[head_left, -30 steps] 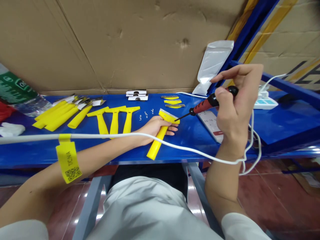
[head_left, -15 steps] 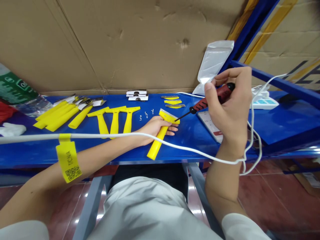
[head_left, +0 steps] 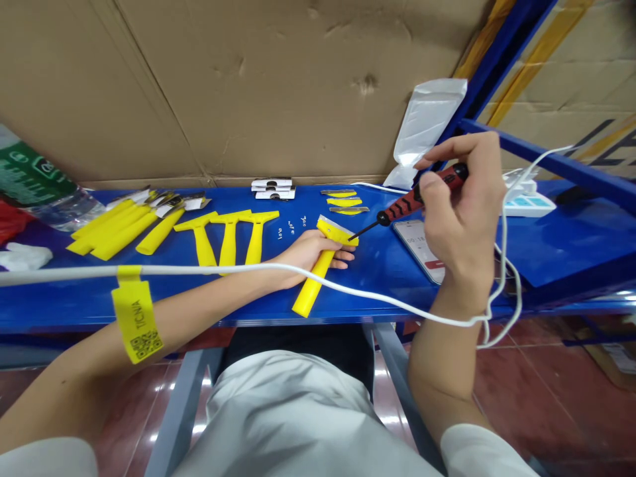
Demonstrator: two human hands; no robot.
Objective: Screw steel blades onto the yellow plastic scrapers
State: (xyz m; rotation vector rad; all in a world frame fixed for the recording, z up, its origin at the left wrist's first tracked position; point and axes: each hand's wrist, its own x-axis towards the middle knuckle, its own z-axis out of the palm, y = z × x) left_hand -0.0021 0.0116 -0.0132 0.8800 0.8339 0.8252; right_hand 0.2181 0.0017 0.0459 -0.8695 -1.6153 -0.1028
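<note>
My left hand (head_left: 320, 254) is closed around a yellow scraper (head_left: 314, 285) near its head, where a metal blade edge shows. The scraper lies tilted, its handle pointing down toward the table's front edge. My right hand (head_left: 464, 205) grips a red and black screwdriver (head_left: 402, 207) by the handle. The screwdriver's tip meets the right part of the scraper head; a screw under it is too small to make out. Behind the scraper lie several yellow pieces with blades (head_left: 345, 201). To the left are three yellow T-shaped scraper handles (head_left: 227, 242).
A white cable (head_left: 368, 295) crosses in front of both forearms, with a yellow tag (head_left: 136, 321) on it. A phone (head_left: 420, 248) lies under my right hand. Bagged yellow scrapers (head_left: 124, 225), a bottle (head_left: 42, 179), small white boxes (head_left: 273, 189) and a white pouch (head_left: 430, 122) stand around.
The fingers of my right hand have shifted on the screwdriver handle, the thumb moving right and the index finger lifting off a little. My left hand and the scraper stay almost still.
</note>
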